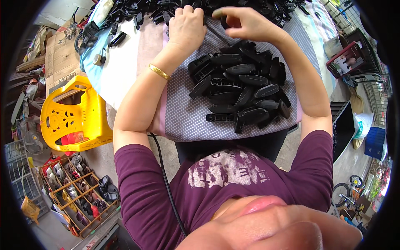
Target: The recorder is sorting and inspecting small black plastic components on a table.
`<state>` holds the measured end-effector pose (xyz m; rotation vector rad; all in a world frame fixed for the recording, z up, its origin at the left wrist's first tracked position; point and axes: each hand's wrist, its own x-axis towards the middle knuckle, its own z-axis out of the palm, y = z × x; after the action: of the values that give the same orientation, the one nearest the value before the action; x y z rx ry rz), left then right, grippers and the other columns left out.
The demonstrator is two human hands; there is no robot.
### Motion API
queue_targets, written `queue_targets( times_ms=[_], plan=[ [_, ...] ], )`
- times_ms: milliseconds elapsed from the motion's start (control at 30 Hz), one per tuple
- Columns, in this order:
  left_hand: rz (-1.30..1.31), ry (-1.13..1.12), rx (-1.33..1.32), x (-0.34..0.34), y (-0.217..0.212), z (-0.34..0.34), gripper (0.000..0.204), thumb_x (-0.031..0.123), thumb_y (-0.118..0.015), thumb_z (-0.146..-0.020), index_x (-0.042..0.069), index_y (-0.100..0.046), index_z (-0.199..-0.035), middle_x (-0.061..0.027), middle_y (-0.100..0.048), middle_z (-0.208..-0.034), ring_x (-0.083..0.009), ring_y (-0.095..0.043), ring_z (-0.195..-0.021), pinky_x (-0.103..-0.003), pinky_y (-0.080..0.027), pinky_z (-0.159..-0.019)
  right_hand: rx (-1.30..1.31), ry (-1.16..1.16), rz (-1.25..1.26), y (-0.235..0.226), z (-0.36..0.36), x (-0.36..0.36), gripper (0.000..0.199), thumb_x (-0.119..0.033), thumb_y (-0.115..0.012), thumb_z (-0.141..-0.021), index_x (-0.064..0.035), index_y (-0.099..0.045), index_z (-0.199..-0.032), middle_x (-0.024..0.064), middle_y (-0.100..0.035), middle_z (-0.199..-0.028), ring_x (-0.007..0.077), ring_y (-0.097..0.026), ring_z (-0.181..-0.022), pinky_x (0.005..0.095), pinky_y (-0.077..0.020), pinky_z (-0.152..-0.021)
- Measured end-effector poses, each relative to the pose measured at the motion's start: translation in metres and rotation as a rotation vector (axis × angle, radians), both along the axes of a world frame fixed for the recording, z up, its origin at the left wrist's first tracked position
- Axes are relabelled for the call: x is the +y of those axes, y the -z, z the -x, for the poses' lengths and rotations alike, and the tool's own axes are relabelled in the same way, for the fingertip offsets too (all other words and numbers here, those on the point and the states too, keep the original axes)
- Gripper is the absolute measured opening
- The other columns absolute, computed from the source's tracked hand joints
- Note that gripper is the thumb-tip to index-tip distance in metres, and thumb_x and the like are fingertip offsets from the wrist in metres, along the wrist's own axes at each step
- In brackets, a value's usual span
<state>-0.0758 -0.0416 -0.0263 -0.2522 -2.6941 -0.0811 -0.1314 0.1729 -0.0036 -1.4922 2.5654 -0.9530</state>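
1. While both forearms reach up across the table, the left hand [186, 26] is curled into a loose fist, knuckles up, fingers folded over something dark that I cannot make out; a thin gold bangle [159, 72] circles its wrist at about seven o'clock from the hand.
2. At three o'clock from it, almost touching, the right hand [246, 23] has thumb and fingers pressed together, pinching a small black plastic piece [223, 21] that shows only in part between the two hands.
3. At six o'clock from the right hand lies a heap of black moulded plastic shells [241, 87], long and rounded, piled loosely on the grey dotted cloth [183, 112] that covers the near part of the table.
4. At twelve o'clock from both hands a wider spread of similar black plastic parts [150, 10] runs along the far edge of the table.
5. Well off at eight o'clock from the left hand stands a yellow plastic chair [71, 114] on the floor, and below it, at seven o'clock, a wooden rack of shoes [77, 193].
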Motion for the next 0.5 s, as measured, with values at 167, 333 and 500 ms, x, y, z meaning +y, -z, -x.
queue_targets(
  times_ms=[167, 333, 500],
  plan=[
    [-0.314, 0.206, 0.054, 0.0, -0.007, 0.004, 0.032, 0.021, -0.076, -0.087, 0.006, -0.069, -0.114, -0.0138, -0.071, -0.104, -0.029, -0.07, -0.096, -0.038, -0.057, -0.084, -0.74, -0.13, 0.779, 0.015, 0.015, -0.013, 0.026, 0.005, -0.074, -0.09, -0.0013, -0.063, -0.113, 0.0069, -0.071, -0.107, 0.014, -0.069, -0.098, 0.0282, -0.0572, -0.088],
    [-1.39, 0.163, -0.512, -0.012, -0.01, 0.021, 0.026, 0.002, -0.062, -0.1, -0.003, -0.067, -0.125, -0.0085, -0.074, -0.099, -0.0179, -0.071, -0.086, -0.03, -0.059, -0.081, -0.557, -0.337, 0.909, 0.035, 0.022, -0.019, 0.028, 0.004, -0.074, -0.091, 0.0005, -0.064, -0.116, 0.0055, -0.072, -0.106, 0.0129, -0.069, -0.097, 0.0269, -0.0561, -0.089],
    [-1.843, 0.763, -0.618, -0.032, -0.011, 0.019, 0.038, -0.004, -0.065, -0.095, -0.003, -0.061, -0.133, -0.0104, -0.07, -0.114, -0.0176, -0.069, -0.096, -0.029, -0.058, -0.086, -0.512, 0.139, 0.766, 0.013, -0.006, -0.022, 0.03, 0.006, -0.073, -0.089, 0.0046, -0.067, -0.119, 0.006, -0.073, -0.106, 0.0118, -0.068, -0.098, 0.0254, -0.0553, -0.09]
  ],
)
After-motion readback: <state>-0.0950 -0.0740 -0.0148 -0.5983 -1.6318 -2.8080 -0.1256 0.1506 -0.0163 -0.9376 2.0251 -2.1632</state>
